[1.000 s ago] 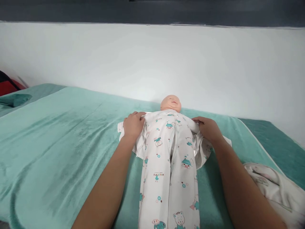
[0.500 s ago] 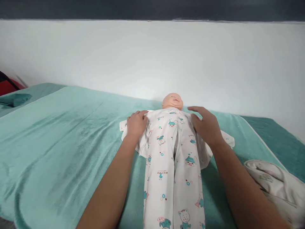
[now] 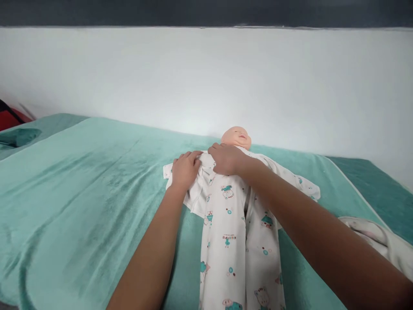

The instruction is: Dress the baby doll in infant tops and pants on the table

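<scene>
A baby doll (image 3: pixel 236 137) lies on its back, its head near the wall. It wears a white printed baby shirt (image 3: pixel 301 183) with the sleeves spread out to both sides. Over its body lie white baby pants (image 3: pixel 226 249) with animal and house prints, legs pointing toward me. My left hand (image 3: pixel 186 170) is closed on the shirt at the left shoulder. Crossing over the doll's chest, my right hand (image 3: pixel 226 159) has its fingers bent onto the cloth at the top left of the pants. Its fingertips are partly hidden, close to my left hand.
A light green plush cover (image 3: pixel 80 193) spreads under the doll, with darker green cloth (image 3: pixel 364 172) at the right. A crumpled white printed cloth (image 3: pixel 390 245) lies at the right, partly behind my forearm. Behind stands a white wall (image 3: pixel 129 77). A red object (image 3: pixel 9 118) sits far left.
My right hand has moved left from beside the doll's right-side shoulder, across its chest, to the cloth near my left hand. The pants have shifted slightly right. My left hand has barely moved.
</scene>
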A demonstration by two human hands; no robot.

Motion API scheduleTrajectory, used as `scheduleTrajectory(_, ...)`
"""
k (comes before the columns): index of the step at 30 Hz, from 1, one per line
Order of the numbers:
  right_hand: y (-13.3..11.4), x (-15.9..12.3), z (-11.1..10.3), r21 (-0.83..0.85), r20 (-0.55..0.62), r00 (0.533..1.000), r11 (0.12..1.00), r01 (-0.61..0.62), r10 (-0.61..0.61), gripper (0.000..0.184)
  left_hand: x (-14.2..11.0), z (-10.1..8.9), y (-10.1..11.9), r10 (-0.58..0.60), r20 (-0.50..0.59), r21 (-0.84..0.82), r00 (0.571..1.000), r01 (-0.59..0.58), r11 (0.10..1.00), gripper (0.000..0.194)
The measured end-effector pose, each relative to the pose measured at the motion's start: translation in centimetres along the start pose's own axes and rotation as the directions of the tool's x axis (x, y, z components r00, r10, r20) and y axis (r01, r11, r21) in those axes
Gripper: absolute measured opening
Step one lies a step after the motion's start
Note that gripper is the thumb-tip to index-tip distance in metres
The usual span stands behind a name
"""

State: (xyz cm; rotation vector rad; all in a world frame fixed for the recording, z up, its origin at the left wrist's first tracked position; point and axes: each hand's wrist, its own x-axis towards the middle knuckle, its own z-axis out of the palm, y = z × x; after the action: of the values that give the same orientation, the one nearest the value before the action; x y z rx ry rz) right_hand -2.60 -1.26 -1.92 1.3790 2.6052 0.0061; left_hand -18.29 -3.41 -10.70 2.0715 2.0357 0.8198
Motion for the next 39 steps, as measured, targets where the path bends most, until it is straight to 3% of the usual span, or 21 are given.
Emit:
scheduleTrajectory(5,0.9,-0.4,0.1,0.006,-0.006,1.000,1.000,-0.015,0.015,0.038,-0.2,0.0,0.0,-0.050,0.004,-0.033,0.999,0.050,0.998,0.039)
scheduleTrajectory(15,-1.8,3.1,-0.7,0.013,0.154,0.984,0.996,0.086,-0.087,0.025,0.2,0.0,0.5,-0.100,0.024,0.069,0.995,0.098,0.993,0.037)
scheduleTrajectory(20,-0.5,2.7,-1.3,0.045,0.153,0.982,0.994,0.102,-0.107,0.040,-0.2,-0.1,0.3,-0.080,-0.039,0.021,0.996,0.081,0.996,0.036)
scheduleTrajectory(26,1.6,0.8,-2.4,0.032,0.082,0.994,0.997,0.072,-0.074,0.037,-0.8,-0.4,0.3,-0.091,-0.145,-0.047,0.985,0.085,0.995,0.036)
scheduleTrajectory(31,3.5,-1.7,-3.8,0.024,-0.030,0.999,0.999,-0.030,0.031,0.032,-1.2,-0.4,-0.3,-0.149,-0.092,-0.097,0.985,0.140,0.985,0.041)
scheduleTrajectory(35,3.9,-2.7,-4.1,0.082,-0.064,0.996,0.995,-0.064,0.069,0.034,-1.3,-0.5,-0.6,-0.192,-0.025,0.005,0.981,0.192,0.981,0.040)
scheduleTrajectory(39,2.3,-1.7,-2.8,0.116,-0.078,0.997,0.993,0.017,-0.008,0.032,-1.2,-0.5,0.0,-0.086,-0.051,0.136,0.995,0.093,0.986,0.042)
